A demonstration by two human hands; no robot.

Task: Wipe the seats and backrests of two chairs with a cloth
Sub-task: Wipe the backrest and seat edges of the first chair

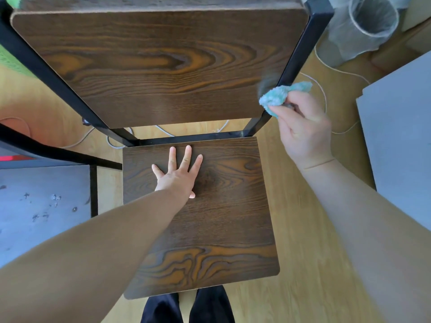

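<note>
Two bare forearms, the left [93, 252] and the right [373, 229], reach in from the lower edge above a pale, wood-grain laminate floor [314, 276]. Filling the upper half is the chair's broad backrest [158, 66], a flat dark-brown board with swirling orange-brown grain and rounded corners. It is bolted between square black metal frame posts [300, 50]. Below it lies the matching seat [221, 217], a squarish board of the same grained veneer, with a gap between the two. A smooth grey panel [401, 136] stands at the right, and a scuffed grey bench top [42, 206] edged in black lies at the left. A round bin lined with clear crinkled plastic [370, 22] sits at the upper right, with a thin white cord [323, 94] looping on the floor near it. The right grip [303, 129] is curled, pinching a bunched, fluffy teal cloth [277, 95] between thumb and fingers. The cloth sits at the backrest's lower right corner, over the post; contact cannot be judged. The left grip [179, 176] lies flat on the seat's rear half, fingers straight and spread, holding nothing.
</note>
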